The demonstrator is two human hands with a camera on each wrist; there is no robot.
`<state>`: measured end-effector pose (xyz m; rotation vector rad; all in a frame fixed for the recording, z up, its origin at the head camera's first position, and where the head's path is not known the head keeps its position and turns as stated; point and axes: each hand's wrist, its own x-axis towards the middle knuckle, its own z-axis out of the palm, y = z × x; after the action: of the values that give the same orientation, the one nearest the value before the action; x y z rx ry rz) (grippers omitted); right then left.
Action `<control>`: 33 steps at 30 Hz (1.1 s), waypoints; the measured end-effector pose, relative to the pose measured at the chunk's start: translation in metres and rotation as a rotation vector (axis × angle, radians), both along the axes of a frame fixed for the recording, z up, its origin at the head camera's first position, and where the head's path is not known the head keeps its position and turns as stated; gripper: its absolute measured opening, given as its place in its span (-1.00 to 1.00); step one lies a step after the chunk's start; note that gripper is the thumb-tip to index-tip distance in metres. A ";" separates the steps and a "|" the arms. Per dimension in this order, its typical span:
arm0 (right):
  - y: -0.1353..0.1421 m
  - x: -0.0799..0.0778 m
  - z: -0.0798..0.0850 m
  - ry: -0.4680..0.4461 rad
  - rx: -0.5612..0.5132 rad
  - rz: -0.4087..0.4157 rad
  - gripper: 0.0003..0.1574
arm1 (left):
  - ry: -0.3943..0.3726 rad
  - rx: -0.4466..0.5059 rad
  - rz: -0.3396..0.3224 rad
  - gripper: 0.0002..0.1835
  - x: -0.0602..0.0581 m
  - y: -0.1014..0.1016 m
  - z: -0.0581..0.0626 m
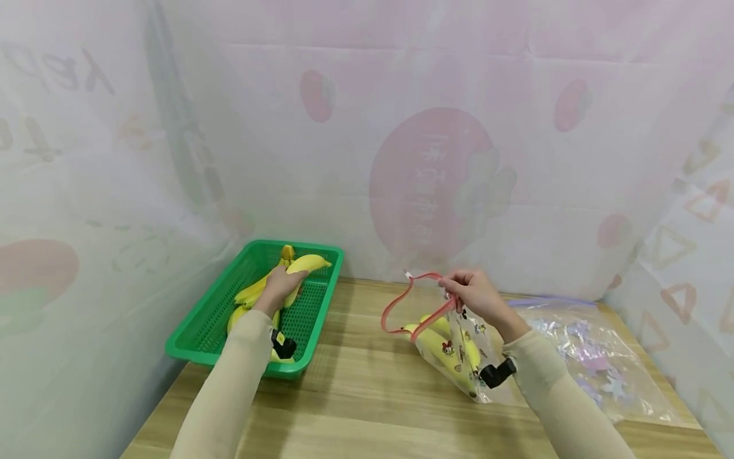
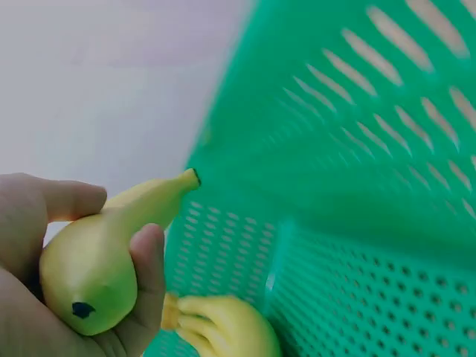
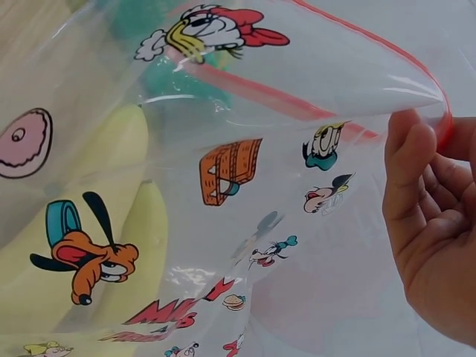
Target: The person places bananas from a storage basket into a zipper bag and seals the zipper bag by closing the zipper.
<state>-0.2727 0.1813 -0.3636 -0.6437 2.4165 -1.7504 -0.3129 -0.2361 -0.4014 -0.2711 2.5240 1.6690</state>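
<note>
Over the green basket (image 1: 328,306), my left hand (image 1: 279,287) grips a single banana (image 2: 93,260), thumb on one side and fingers on the other. Below it in the basket lies a bunch of bananas (image 2: 223,327), and more yellow bananas (image 1: 249,295) show under my wrist. My right hand (image 1: 476,296) pinches the red-edged rim of a clear zip bag (image 3: 253,163) printed with cartoon figures. The bag's mouth stands open toward the left. Inside the bag are yellow bananas (image 1: 444,360), seen through the plastic.
A second clear bag (image 1: 631,389) with a purple zip and pastel star-like shapes lies flat at the right. The wooden table (image 1: 355,395) ends against a printed cloth (image 1: 355,223) at the back and sides. Black wrist cameras (image 1: 497,373) sit on both sleeves.
</note>
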 end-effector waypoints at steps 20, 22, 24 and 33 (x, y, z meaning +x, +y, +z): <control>-0.001 0.005 -0.006 -0.020 -0.017 -0.003 -0.66 | 0.064 0.322 -0.368 -0.48 0.049 0.061 0.033; 0.000 0.005 -0.005 -0.025 -0.014 -0.006 -0.65 | 0.057 0.340 -0.418 -0.48 0.053 0.065 0.032; 0.000 0.005 -0.004 -0.027 -0.018 -0.009 -0.65 | 0.048 0.340 -0.455 -0.49 0.056 0.067 0.030; -0.001 0.003 -0.003 -0.015 -0.018 -0.013 -0.67 | 0.009 0.342 -0.615 -0.47 0.060 0.076 0.020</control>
<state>-0.2702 0.1801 -0.3666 -0.6164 2.4032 -1.7774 -0.2531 -0.1605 -0.3818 0.4889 1.9698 1.7614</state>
